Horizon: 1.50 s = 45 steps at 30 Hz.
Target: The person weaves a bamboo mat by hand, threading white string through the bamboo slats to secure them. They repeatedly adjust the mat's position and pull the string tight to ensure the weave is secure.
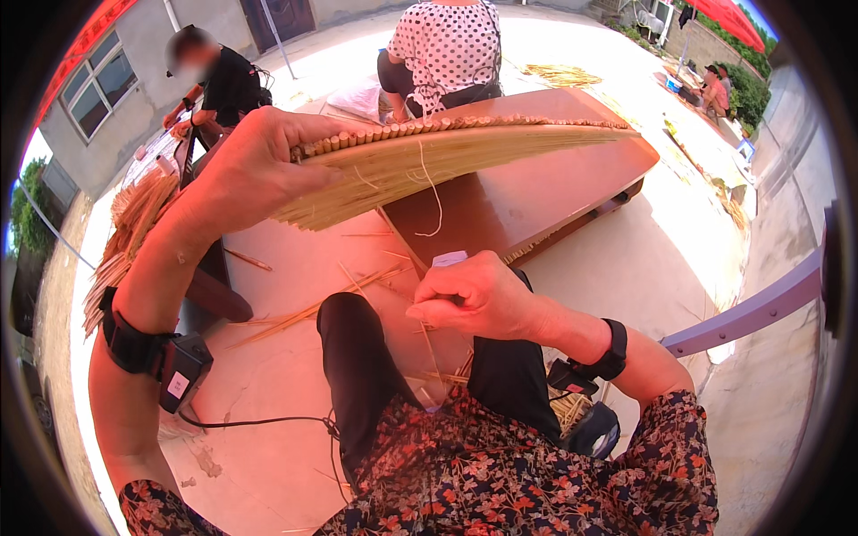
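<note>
My left hand (268,165) is closed round the left end of a mat of straw-coloured plant stalks (384,174), thumb below and fingers over its edge. The cut round stalk ends line up along its upper rim. The mat is held tilted, its far end over the brown table. A loose white thread (435,192) hangs from its middle. Below the mat, my right hand (478,295) is apart from it, above my knees. Its fingers are curled and pressed together; what they hold, if anything, is too small to tell. A small white piece (450,258) shows behind it.
A glossy brown table (527,201) stands ahead of my knees. Bundled stalks (134,232) lie at the left, and loose stalks (357,284) are scattered on the floor. A black cable (259,422) runs below my left arm. Two people sit ahead, one in a dotted shirt (447,49).
</note>
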### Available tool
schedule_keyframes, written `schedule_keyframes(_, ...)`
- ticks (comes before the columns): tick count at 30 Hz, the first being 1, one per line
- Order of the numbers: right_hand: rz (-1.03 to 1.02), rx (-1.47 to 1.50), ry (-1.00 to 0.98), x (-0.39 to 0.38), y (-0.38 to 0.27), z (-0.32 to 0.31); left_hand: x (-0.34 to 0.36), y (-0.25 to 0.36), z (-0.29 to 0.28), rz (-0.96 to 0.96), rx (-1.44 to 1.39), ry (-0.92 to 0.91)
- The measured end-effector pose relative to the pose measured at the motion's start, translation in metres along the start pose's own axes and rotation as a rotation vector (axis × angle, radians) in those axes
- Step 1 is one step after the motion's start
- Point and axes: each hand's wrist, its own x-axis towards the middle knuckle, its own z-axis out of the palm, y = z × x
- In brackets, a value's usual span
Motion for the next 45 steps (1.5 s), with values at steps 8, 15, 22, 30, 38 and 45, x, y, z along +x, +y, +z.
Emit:
schedule_keyframes(8, -0.289, -0.254, 0.336, -0.006, -0.067, -0.023, -0.040, -0.002, 0.050, 0.149, 0.277, 0.115)
schedule_keyframes(15, -0.106, -0.310, 0.163, 0.002, -0.039, -0.023, -0.107, -0.039, 0.135, 0.306, 0.437, 0.137)
schedule_keyframes(22, 0.014, -0.178, -0.356, -0.007, -0.013, 0.004, -0.144, -0.057, 0.181, 0.283, 0.494, 0.101)
schedule_keyframes(30, 0.027, -0.293, -0.633, -0.016, -0.009, 0.020, -0.155, -0.062, 0.197, 0.261, 0.464, 0.129)
schedule_keyframes(38, 0.062, -0.315, -0.832, 0.010, -0.013, 0.015, -0.151, -0.059, 0.185, 0.270, 0.436, 0.138)
schedule_keyframes(45, 0.330, 0.001, -0.726, 0.079, -0.007, -0.029, -0.104, -0.057, 0.113, 0.339, 0.278, 0.183)
